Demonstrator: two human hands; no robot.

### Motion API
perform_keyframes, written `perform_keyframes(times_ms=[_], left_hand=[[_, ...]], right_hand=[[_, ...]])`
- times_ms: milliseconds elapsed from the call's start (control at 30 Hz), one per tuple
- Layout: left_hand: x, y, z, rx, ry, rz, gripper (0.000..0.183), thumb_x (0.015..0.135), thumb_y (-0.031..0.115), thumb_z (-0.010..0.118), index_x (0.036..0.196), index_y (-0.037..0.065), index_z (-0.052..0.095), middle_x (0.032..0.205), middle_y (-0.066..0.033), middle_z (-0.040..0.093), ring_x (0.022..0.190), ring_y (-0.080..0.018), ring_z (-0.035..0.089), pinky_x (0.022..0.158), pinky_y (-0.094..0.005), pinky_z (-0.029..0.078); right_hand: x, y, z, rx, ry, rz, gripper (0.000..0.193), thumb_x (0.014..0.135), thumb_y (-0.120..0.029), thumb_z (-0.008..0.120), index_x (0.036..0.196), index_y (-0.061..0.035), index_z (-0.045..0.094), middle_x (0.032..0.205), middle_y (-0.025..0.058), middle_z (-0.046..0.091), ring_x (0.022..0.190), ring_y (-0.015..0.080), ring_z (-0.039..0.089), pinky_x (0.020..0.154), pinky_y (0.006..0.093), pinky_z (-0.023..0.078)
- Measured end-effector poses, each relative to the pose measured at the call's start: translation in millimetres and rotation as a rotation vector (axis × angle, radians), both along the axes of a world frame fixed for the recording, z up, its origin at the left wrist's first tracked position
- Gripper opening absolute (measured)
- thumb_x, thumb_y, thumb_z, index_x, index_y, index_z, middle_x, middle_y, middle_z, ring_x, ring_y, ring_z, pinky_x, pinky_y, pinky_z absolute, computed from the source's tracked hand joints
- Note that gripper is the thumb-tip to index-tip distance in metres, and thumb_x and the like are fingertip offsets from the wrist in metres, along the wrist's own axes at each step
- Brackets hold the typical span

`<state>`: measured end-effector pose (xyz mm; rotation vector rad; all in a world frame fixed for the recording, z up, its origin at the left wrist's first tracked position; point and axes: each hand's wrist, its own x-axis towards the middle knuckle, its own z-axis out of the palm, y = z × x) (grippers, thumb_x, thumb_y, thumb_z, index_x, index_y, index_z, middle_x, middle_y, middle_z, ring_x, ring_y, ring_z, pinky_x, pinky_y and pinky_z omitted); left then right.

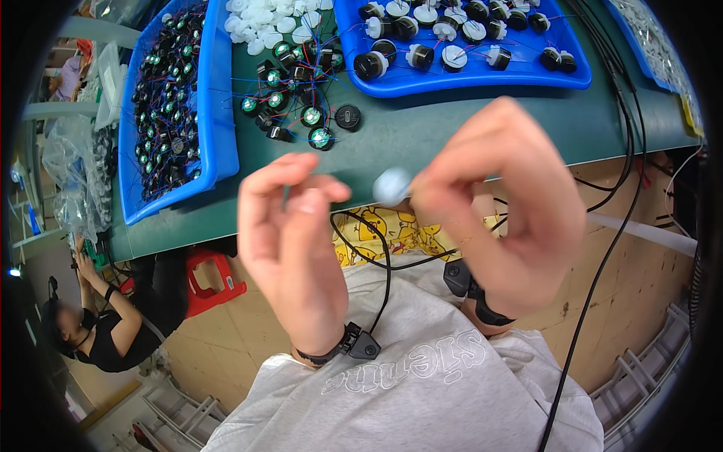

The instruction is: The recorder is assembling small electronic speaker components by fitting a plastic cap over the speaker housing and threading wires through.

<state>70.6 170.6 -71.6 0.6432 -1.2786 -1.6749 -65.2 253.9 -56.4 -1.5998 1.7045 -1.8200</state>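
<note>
Over the front edge of the green table, my right hand [512,203] is closed in a pinch. A small pale, translucent round plastic piece [392,186] is at its fingertips, blurred by motion. My left hand [294,248] is raised just left of that piece, its fingers loosely curled and apart, with no object visible in them. Beyond my left hand lies a loose heap of small black round electronic parts [312,117], several showing green circuit boards with red and blue wires. One black cap-like disc [348,117] rests at the heap's right side.
A blue bin [215,151] of wired black parts stands at left. Behind the heap are white plastic discs [263,21]. A blue tray [467,85] at the back holds black parts with white discs. Black cables [621,98] run along the right. A co-worker [113,324] sits at left.
</note>
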Motion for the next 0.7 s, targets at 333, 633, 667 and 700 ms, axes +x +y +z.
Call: perform_keyframes(times_ms=[333, 633, 667, 700], left_hand=[[0, -6, 1, 0.091, 0.116, 0.080, 0.010, 0.078, 0.000, 0.047, 0.087, 0.002, 0.047, 0.088, -0.0067, 0.046, 0.073, -0.0129, 0.044, 0.071, -0.0274, 0.037], [1, -5, 0, 0.046, 0.029, -0.014, 0.009, 0.078, 0.002, 0.046, 0.086, 0.002, 0.044, 0.087, -0.0056, 0.044, 0.074, -0.0135, 0.042, 0.070, -0.0268, 0.033], [1, -5, -1, 0.044, 0.026, -0.016, 0.009, 0.078, 0.002, 0.046, 0.086, 0.002, 0.044, 0.087, -0.0057, 0.044, 0.074, -0.0136, 0.042, 0.071, -0.0269, 0.034], [1, -4, -1, 0.037, 0.031, 0.002, 0.009, 0.078, 0.002, 0.046, 0.086, 0.002, 0.044, 0.087, -0.0059, 0.044, 0.074, -0.0138, 0.042, 0.071, -0.0271, 0.034]], right_hand=[[8, 7, 1, 0.062, -0.259, -0.182, 0.012, 0.079, 0.003, 0.049, 0.091, 0.0025, 0.053, 0.078, 0.0110, 0.059, 0.054, 0.0105, 0.055, 0.046, 0.0163, 0.037], [0, 4, 0, 0.172, -0.198, -0.250, 0.022, 0.079, -0.005, 0.054, 0.100, 0.0027, 0.053, 0.083, 0.0126, 0.061, 0.064, 0.0158, 0.054, 0.059, 0.0229, 0.042], [0, 4, -5, 0.257, -0.042, -0.175, 0.021, 0.078, -0.005, 0.055, 0.097, 0.0020, 0.054, 0.083, 0.0118, 0.060, 0.067, 0.0185, 0.054, 0.061, 0.0252, 0.041], [-2, 4, -13, 0.341, 0.114, -0.101, 0.020, 0.076, -0.005, 0.056, 0.094, 0.0013, 0.055, 0.082, 0.0109, 0.059, 0.069, 0.0211, 0.053, 0.064, 0.0276, 0.040]])
